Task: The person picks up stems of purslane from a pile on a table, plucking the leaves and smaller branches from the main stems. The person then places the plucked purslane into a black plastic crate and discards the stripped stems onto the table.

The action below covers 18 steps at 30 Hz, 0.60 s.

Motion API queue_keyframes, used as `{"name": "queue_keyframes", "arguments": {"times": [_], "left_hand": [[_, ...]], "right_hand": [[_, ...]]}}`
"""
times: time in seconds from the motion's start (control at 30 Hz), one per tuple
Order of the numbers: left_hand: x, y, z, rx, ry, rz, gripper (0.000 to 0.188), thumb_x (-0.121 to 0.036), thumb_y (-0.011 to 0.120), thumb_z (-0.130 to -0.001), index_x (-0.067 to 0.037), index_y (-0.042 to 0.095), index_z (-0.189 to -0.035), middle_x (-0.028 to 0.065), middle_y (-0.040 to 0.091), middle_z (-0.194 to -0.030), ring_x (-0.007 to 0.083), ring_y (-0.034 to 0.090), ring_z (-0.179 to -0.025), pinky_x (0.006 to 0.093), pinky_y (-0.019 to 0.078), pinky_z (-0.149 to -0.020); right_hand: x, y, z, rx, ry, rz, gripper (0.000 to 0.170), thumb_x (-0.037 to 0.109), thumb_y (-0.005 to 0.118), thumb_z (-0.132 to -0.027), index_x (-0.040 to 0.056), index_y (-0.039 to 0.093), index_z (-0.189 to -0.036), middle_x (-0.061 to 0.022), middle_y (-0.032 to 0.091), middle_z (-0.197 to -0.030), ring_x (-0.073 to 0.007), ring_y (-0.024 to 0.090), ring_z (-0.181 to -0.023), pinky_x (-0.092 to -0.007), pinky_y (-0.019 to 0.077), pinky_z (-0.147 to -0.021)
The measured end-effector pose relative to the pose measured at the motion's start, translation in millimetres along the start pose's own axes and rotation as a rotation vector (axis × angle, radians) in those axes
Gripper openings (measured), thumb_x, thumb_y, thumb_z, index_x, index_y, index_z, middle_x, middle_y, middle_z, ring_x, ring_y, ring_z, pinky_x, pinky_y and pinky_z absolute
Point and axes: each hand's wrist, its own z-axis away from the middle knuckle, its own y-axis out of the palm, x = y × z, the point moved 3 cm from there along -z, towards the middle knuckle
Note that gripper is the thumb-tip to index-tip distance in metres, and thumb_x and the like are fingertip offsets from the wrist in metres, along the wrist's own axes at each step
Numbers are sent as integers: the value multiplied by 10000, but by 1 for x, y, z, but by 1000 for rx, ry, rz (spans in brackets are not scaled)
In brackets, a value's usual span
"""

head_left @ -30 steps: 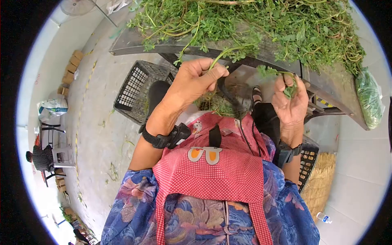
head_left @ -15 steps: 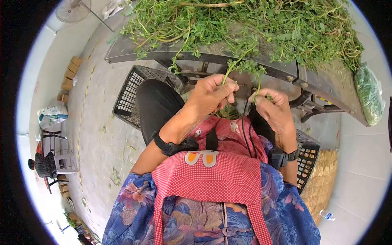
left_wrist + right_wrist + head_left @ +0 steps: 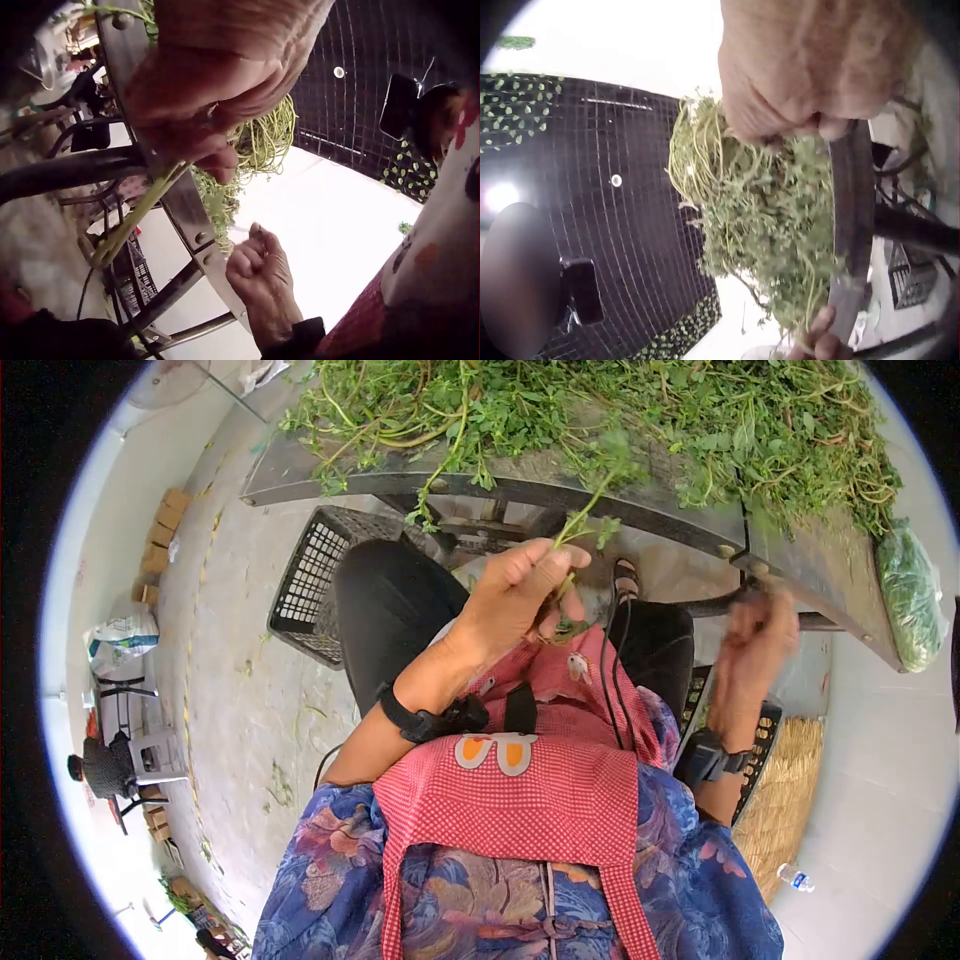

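In the head view my left hand (image 3: 515, 595) pinches a leafy green stem (image 3: 574, 528) between thumb and fingers, its top leaning toward the table edge. Bare lower lengths of stem (image 3: 139, 217) stick out of that hand in the left wrist view. My right hand (image 3: 755, 645) is blurred, off to the right beside the table's front edge. The left wrist view shows this right hand (image 3: 262, 277) with curled fingers and nothing visible in them. A large heap of the same greens (image 3: 540, 410) covers the table (image 3: 270, 472).
A black plastic crate (image 3: 310, 575) stands on the floor at left, another crate (image 3: 762, 750) by my right side. A clear bag of greens (image 3: 910, 600) hangs at the table's right end. A straw bundle (image 3: 790, 770) and a bottle (image 3: 796, 877) lie at right. Another person (image 3: 105, 765) sits far left.
My right hand came in beside the left hand at the stem, then swung away to the right. The left hand shifted slightly right and keeps its grip; the greenery in the right fingers is gone from sight.
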Motion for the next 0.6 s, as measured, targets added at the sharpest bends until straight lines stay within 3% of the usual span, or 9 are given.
{"name": "queue_keyframes", "arguments": {"times": [0.07,0.2,0.3,0.33,0.37,0.43,0.5,0.57,0.6], "left_hand": [[1,-4,-3,-12,48,-109,332,-318,395,-972,-33,550,-1038,60,592,-631,51,402,-401,180,307,-380],[5,-4,-7,-15,21,-90,353,-343,373,-975,-36,532,-1045,74,582,-607,56,362,-366,188,297,-368],[10,-3,-9,55,81,-72,361,-355,372,-973,-41,542,-1029,69,586,-625,65,402,-391,189,313,-388],[12,-1,-8,51,79,-75,357,-353,378,-972,-42,548,-1020,61,590,-641,66,427,-417,187,326,-407],[14,0,-9,47,79,-76,353,-350,384,-971,-43,554,-1010,54,595,-658,67,451,-442,185,338,-426],[19,2,-11,65,82,-76,345,-345,394,-970,-45,561,-1000,42,595,-672,65,469,-471,183,347,-443],[22,4,-11,77,72,-84,337,-340,404,-968,-47,568,-989,31,594,-685,63,486,-500,180,356,-461],[21,8,-13,107,41,-75,327,-334,416,-966,-48,573,-984,15,586,-689,54,487,-525,178,355,-466],[19,10,-14,113,41,-81,327,-334,416,-966,-48,573,-984,15,586,-689,54,487,-525,178,355,-466]], "right_hand": [[4,-36,-18,-108,-117,-36,130,131,580,-848,51,562,-747,17,436,-555,-48,365,-441,-202,263,-397],[9,-138,-29,-622,-343,139,180,185,611,-819,60,528,-720,7,425,-545,-74,362,-422,-222,268,-392],[1,-223,-29,-784,-210,231,237,241,632,-812,59,509,-722,-34,514,-578,-127,453,-422,-259,353,-402],[-47,-358,-62,-730,101,351,284,256,658,-804,-11,576,-855,-101,613,-726,-182,596,-599,-264,472,-551],[-45,-354,-55,-733,97,355,284,256,658,-804,-11,576,-855,-101,613,-726,-182,596,-599,-264,472,-551],[-33,-303,-36,-559,37,1557,414,231,671,-808,-83,564,-1056,-146,639,-911,-199,625,-827,-277,487,-753],[-22,-221,-39,-252,-5,990,418,172,642,-834,-96,540,-1138,-140,630,-995,-176,588,-943,-276,447,-851],[-4,-117,-30,129,-39,649,283,117,615,-843,-52,601,-1071,-100,637,-1013,-147,579,-963,-271,453,-839],[4,-69,-16,317,-109,706,245,89,610,-833,-15,623,-1054,-88,642,-1016,-145,581,-966,-268,456,-831]]}}
